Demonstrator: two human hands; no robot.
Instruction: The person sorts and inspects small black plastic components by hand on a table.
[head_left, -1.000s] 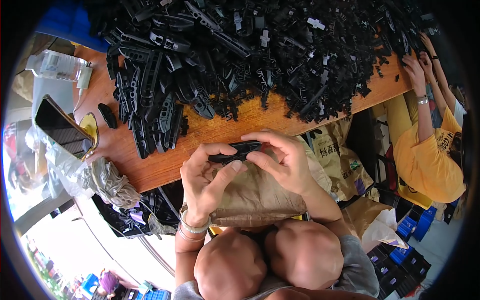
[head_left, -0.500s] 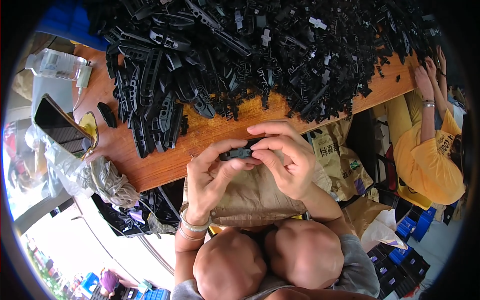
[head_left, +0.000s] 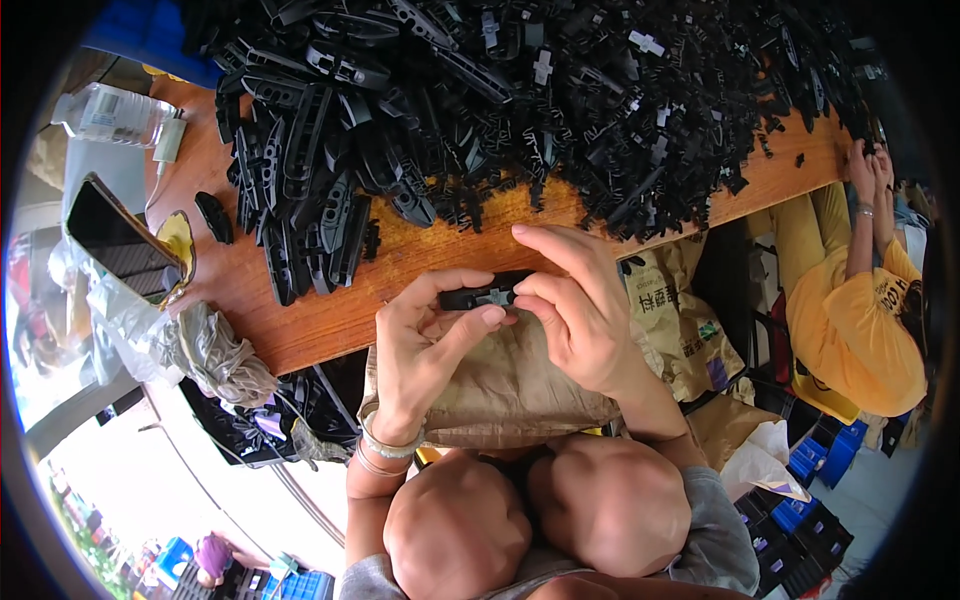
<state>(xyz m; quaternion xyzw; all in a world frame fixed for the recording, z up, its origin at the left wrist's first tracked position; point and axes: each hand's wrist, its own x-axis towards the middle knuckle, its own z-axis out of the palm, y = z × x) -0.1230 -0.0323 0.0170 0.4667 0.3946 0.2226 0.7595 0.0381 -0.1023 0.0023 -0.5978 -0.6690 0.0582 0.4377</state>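
Observation:
Above my lap, just off the table's near edge, a small black plastic part point(head_left: 487, 297) with a grey piece at its middle is held between my two hands. My left hand point(head_left: 418, 345) is closed on its left end, thumb below and fingers behind. At the other end, my right hand point(head_left: 580, 315) pinches it with thumb and bent fingers, while one finger stretches up and away. A big heap of black plastic parts point(head_left: 330, 160) covers the far side of the wooden table point(head_left: 300, 340), long shells at left and small toothed pieces at right.
A phone point(head_left: 115, 240) leans at the table's left, near a clear plastic bottle point(head_left: 115, 115) and a crumpled grey cloth point(head_left: 215, 355). One black shell point(head_left: 212, 217) lies apart. Brown paper point(head_left: 500, 390) hangs before my knees. A co-worker in yellow point(head_left: 850, 340) sits at right.
The held part has tilted, and its grey piece shows more brightly. One finger of my right hand has lifted. The co-worker's hands have come closer together.

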